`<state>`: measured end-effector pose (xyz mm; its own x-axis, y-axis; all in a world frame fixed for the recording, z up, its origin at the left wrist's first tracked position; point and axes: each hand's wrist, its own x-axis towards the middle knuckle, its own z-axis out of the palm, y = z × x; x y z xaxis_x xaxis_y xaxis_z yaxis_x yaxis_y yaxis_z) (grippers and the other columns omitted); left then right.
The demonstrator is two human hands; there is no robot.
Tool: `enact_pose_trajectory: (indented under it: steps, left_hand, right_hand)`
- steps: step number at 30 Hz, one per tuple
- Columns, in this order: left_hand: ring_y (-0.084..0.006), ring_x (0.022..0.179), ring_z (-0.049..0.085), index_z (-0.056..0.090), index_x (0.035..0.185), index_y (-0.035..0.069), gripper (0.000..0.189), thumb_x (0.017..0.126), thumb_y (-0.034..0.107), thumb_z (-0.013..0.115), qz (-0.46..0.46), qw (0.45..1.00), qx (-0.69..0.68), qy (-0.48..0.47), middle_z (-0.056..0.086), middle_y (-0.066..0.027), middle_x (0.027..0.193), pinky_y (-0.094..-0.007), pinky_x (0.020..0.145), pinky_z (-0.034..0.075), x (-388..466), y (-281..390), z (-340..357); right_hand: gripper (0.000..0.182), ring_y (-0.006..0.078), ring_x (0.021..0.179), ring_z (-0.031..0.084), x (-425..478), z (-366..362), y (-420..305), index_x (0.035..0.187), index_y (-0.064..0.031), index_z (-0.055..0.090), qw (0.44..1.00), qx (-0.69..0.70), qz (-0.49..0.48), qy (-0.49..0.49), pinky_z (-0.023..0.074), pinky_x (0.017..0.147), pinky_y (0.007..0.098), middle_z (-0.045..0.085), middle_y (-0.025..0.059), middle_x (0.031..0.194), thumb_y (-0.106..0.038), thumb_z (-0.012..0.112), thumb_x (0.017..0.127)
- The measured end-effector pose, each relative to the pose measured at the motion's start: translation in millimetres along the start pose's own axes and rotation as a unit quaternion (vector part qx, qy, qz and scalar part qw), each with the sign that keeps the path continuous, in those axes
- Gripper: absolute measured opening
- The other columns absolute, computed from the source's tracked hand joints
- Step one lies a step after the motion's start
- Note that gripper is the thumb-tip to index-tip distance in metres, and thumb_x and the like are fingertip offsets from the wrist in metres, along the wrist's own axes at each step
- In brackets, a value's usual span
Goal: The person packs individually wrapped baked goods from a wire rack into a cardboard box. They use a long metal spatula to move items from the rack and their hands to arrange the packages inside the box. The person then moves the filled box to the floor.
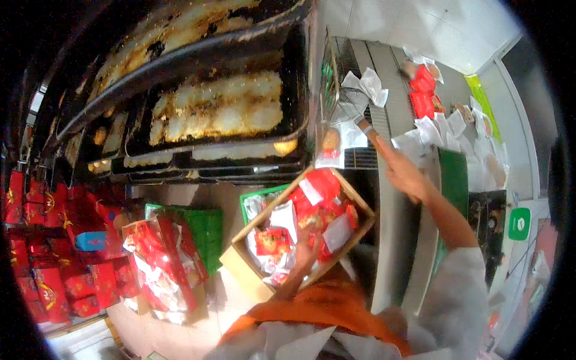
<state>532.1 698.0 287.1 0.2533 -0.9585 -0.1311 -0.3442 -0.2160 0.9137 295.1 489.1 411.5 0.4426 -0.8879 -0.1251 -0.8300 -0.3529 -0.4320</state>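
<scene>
My right hand [400, 173] is closed round the handle of a wire skimmer [352, 105], which is over the slatted metal surface at the upper middle. White paper packets and a packet with a baked item [330, 143] lie around the skimmer's basket. Lower down, my left hand [308, 249] reaches into an open cardboard box [265, 207]. Red and white packets [272, 242] fill that box, and my left fingers rest among them. Whether they grip one cannot be told.
Stacked, stained baking trays [216, 110] fill the upper left. Red gift boxes [54, 288] stand at the lower left, beside another packet-filled box [157, 270] and a green crate [209, 238]. More packets [423, 92] lie along the metal conveyor [389, 67].
</scene>
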Motion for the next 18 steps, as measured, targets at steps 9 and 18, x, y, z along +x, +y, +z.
enact_pose_trajectory:
  steps: [9, 18]
  left_hand:
    - [-0.0228, 0.099, 0.049, 0.003, 0.134, 0.009, 0.087, 0.074, 0.024, 0.065, -0.195, 0.914, -0.354, -0.018, 0.048, -0.0163, 0.111, -0.0340, 0.077, 0.046, 81.4, 23.0, 48.7]
    - [-0.0178, 0.075, 0.055, 0.035, 0.124, 0.008, 0.061, 0.076, 0.034, 0.062, -0.235, 0.913, -0.330, 0.056, 0.053, -0.0096, 0.095, -0.0309, 0.062, 0.050, 151.9, -13.1, 71.7]
  right_hand:
    - [0.066, 0.0358, 0.100, 0.051, 15.2, -34.8, 33.2, 0.133, -0.0114, 0.024, 0.958, 0.169, 0.114, 0.202, 0.0398, 0.084, 0.0364, 0.050, 0.0240, 0.110, -0.002, 0.046, 0.072]
    - [0.074, 0.0343, 0.087, 0.056, 0.3, 62.3, 0.9, 0.136, -0.0122, 0.008, 0.982, 0.118, 0.022, 0.142, 0.0436, 0.075, 0.0400, 0.052, 0.0232, 0.107, -0.002, 0.045, 0.073]
